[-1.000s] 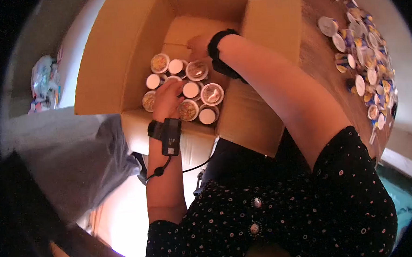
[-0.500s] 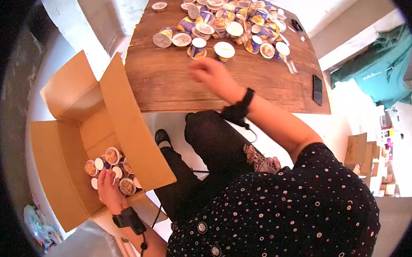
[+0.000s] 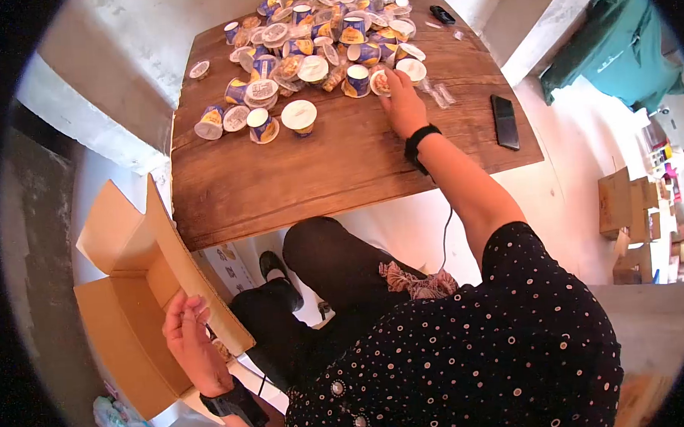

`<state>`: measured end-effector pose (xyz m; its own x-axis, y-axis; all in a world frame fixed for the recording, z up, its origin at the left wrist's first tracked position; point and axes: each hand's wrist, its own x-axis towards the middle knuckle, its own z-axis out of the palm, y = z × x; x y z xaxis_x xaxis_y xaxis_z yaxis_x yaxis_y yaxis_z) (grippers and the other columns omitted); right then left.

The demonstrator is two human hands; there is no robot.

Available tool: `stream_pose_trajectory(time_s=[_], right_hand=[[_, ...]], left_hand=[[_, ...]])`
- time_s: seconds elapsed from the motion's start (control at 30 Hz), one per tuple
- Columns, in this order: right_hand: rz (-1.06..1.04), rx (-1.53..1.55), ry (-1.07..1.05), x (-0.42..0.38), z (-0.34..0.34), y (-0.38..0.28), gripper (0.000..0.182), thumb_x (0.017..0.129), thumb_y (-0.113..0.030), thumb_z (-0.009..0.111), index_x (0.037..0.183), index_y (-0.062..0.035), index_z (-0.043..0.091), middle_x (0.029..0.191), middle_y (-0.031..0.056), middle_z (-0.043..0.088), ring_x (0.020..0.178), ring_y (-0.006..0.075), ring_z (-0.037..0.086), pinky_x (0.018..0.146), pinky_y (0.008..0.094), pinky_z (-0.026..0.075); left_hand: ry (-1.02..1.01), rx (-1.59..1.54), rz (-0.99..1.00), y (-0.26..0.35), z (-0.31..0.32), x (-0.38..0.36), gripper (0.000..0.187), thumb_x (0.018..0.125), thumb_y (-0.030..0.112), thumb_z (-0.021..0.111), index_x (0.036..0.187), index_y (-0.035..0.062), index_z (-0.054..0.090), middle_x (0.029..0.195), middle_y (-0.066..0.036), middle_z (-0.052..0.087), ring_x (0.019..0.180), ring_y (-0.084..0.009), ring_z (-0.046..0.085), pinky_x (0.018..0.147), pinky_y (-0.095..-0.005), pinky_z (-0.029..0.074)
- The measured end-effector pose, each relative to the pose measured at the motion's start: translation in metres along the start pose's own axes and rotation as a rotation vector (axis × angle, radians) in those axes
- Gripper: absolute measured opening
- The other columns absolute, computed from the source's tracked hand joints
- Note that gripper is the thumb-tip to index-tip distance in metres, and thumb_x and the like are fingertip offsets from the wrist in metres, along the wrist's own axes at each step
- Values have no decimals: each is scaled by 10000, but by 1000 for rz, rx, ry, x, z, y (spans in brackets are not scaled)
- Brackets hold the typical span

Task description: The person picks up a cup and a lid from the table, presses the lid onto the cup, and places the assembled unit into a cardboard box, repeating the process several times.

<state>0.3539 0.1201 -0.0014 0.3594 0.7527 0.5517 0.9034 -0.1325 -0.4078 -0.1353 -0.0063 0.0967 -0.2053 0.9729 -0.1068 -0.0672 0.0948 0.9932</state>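
Note:
My right hand (image 3: pixel 400 102) reaches across the wooden table (image 3: pixel 293 170) and its fingers close around a small cup (image 3: pixel 381 81) at the near edge of a big pile of blue and yellow cups (image 3: pixel 309 37). My left hand (image 3: pixel 187 330) hangs over the open cardboard box (image 3: pixel 124 333) on the floor to my left, fingers loosely curled, holding nothing. The box's inner flap hides what lies inside.
A black phone (image 3: pixel 504 121) lies on the table's right side, and a dark remote (image 3: pixel 443 14) sits at the far edge. Small cardboard boxes (image 3: pixel 629 222) stand on the floor at right. A green cloth (image 3: pixel 619 44) hangs at the far right.
My view swung from the box toward the table. My right hand moved out to the cup pile and took a cup. My left hand lifted out of the box.

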Motion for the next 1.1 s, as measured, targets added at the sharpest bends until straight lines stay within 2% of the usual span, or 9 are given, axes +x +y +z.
stream_pose_trajectory(time_s=[0.13,0.23,0.5,0.57,0.6,0.63,0.73,0.97,1.1], right_hand=[[0,-129,-193,18,12,23,555,801,-147,604,1294,-207,354,1329,121,385,857,347,622,721,447,507],[-82,-197,-251,23,20,33,414,853,-172,524,1248,-214,405,1311,128,395,871,339,621,711,434,513],[-117,6,-183,-5,7,13,416,825,-256,624,1174,-121,440,1099,119,509,777,285,630,634,392,523],[556,833,-391,-10,7,3,410,871,-351,581,1155,-88,447,1026,102,555,760,231,632,594,341,517],[745,1178,-467,-14,3,-1,461,914,-467,469,1166,-80,463,1002,95,594,769,200,624,596,306,514],[745,1177,-472,-19,2,-4,461,914,-467,469,1166,-80,463,1002,95,594,769,200,624,596,306,514],[895,1898,-594,-35,-4,-12,496,953,-503,310,1174,-95,489,1031,99,607,812,236,627,654,333,534],[915,1746,-586,-47,8,-18,362,940,-369,457,1162,-84,489,1001,104,616,817,239,636,668,353,548],[826,1360,-619,-52,9,-21,340,912,-320,515,1113,-47,512,886,89,631,624,184,629,555,302,542]], left_hand=[[-53,77,-32,3,27,-11,251,902,113,527,1117,-13,552,966,-84,610,912,-156,581,817,-279,459],[-102,89,-61,-5,33,-14,246,896,93,530,1115,-16,554,953,-88,620,899,-167,595,795,-277,480],[-161,67,-60,-11,47,-25,227,902,93,523,1099,-7,573,960,-87,624,879,-159,601,792,-270,473],[-177,54,-76,-14,48,-25,238,897,98,534,1107,-11,562,959,-90,624,883,-163,600,791,-274,479],[-203,42,-89,-15,48,-25,252,893,102,545,1116,-15,551,957,-94,624,887,-167,600,789,-277,485],[-198,41,-91,-15,49,-26,252,893,102,545,1116,-15,551,957,-94,624,887,-167,600,789,-277,485],[-232,13,-112,-16,53,-33,253,893,102,546,1118,-13,551,958,-96,625,883,-169,602,791,-279,487],[-254,8,-136,-22,49,-42,246,895,100,545,1115,-10,555,959,-95,625,883,-170,604,796,-276,487],[-268,5,-162,-26,54,-43,243,898,104,541,1113,-8,556,959,-93,624,882,-170,603,799,-276,484]])
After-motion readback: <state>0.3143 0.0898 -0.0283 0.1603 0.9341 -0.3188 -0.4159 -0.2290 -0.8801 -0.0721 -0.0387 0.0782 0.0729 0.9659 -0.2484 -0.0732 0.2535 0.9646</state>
